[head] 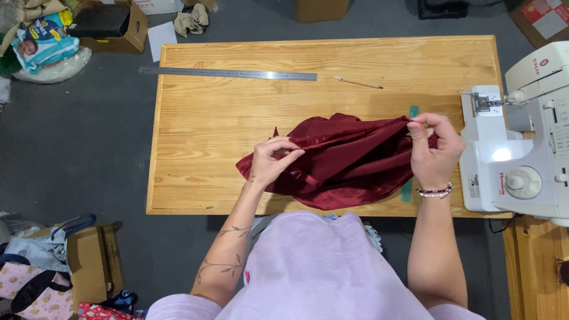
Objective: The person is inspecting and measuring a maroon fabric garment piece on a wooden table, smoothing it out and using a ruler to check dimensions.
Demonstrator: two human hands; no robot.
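left hand (274,160): pinched on dark red fabric (338,163), its 9 o'clock edge
right hand (432,151): pinched on its 3 o'clock edge
fabric: bunched on wooden surface (237,118)
sewing machine (521,148): 3 o'clock of fabric

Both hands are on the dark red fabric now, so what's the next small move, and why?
Probably draw the hands apart to flatten the dark red fabric: the left hand and right hand pinch opposite ends, yet it lies bunched on the wooden table.
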